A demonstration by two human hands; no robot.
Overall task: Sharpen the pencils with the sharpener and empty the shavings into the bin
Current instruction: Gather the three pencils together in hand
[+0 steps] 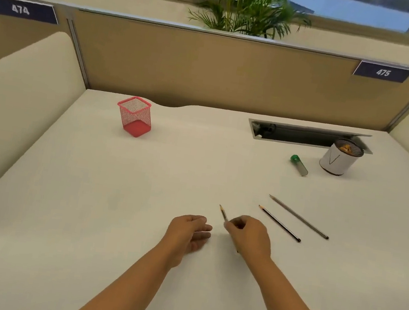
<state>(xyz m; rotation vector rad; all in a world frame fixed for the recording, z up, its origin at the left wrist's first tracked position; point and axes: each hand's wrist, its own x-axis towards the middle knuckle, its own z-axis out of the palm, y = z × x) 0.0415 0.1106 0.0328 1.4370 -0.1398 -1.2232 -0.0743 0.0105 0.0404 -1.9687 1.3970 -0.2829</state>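
The right hand [248, 236] pinches a pencil [223, 213], tip angled up and away; the left hand [188, 232] rests loosely open beside it. The sharpener [299, 165] lies far ahead-right of the fingers, nearer the right hand, beside the bin [339, 160].

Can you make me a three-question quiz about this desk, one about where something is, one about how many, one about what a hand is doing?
1. Where does the green-capped clear tube sharpener lie?
A. beside the white paper-wrapped mesh bin
B. inside the red wire-mesh pencil cup
C. in the left hand

2. How many pencils are there?
A. one
B. three
C. five

3. What is the right hand doing?
A. lying flat
B. holding a pencil
C. holding the sharpener

Answers: 1 A, it lies just left of the bin. 2 B, the grey pencil and black pencil lie on the desk and one short pencil is held. 3 B, its fingers pinch that pencil.
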